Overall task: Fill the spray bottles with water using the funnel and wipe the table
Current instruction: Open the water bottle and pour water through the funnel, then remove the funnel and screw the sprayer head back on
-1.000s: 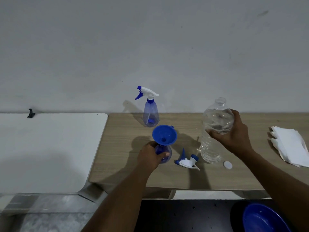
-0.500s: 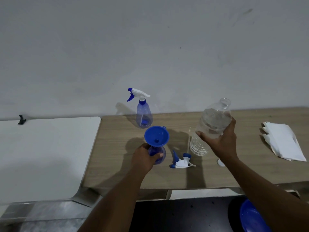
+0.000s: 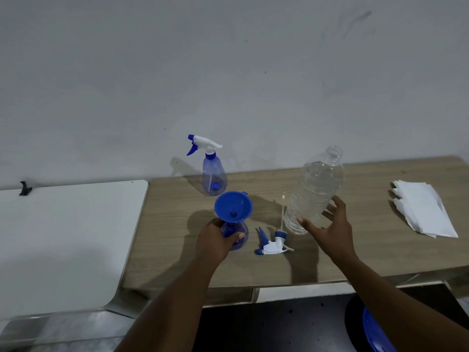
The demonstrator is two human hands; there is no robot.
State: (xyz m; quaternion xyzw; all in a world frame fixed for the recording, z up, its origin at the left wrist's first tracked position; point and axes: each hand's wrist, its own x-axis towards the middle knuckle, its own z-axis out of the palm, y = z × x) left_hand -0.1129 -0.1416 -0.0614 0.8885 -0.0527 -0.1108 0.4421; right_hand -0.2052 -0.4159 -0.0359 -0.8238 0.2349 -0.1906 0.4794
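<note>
Blue funnel [image 3: 233, 207] is sat in a spray bottle [image 3: 240, 231] that's gripped by the left hand [image 3: 215, 241] on the table [image 3: 172, 224]. Water bottle [image 3: 314, 189] is held tilted to its right, between the right hand [image 3: 330, 229] thumb and fingers.

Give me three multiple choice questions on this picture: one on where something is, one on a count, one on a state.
1. Where is the funnel? A) on the paper towels B) on the spray bottle that the left hand grips C) on the floor
2. How many bottles wear a trigger head? A) one B) none C) two
3. The mouth of the water bottle is: A) capped B) plugged with paper C) open

Answers: 1 B, it sits atop that bottle. 2 A, only the rear spray bottle wears one; the loose trigger head lies on the table. 3 C, its rim is bare.
</note>
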